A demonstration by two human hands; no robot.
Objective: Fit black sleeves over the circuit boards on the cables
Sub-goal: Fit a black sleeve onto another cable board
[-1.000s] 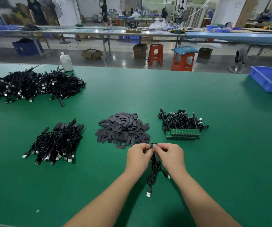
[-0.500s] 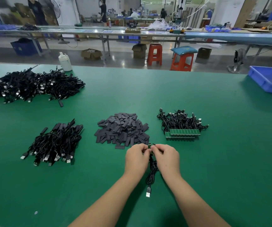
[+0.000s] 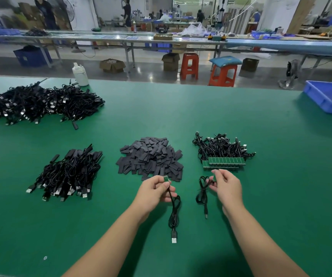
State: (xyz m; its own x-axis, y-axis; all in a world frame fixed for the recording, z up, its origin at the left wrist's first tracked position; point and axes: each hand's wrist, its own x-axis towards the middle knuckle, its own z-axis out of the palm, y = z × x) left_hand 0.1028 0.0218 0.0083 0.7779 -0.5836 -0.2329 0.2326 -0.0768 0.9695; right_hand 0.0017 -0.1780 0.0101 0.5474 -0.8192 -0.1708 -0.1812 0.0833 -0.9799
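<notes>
While both hands pinch separate cables, sleeves (image 3: pixel 151 156) lie heaped on the green table (image 3: pixel 261 196).

Blue bin (image 3: pixel 329 97) cut off by the right edge, big cable heap (image 3: pixel 39 103) running off the left edge, right hand (image 3: pixel 226 187) covering most of its small board, distant workers beyond the bin blurred

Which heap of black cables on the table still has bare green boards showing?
The heap at the right, just beyond the right hand. A row of green boards lines its near edge; the two left heaps look all black.
</notes>
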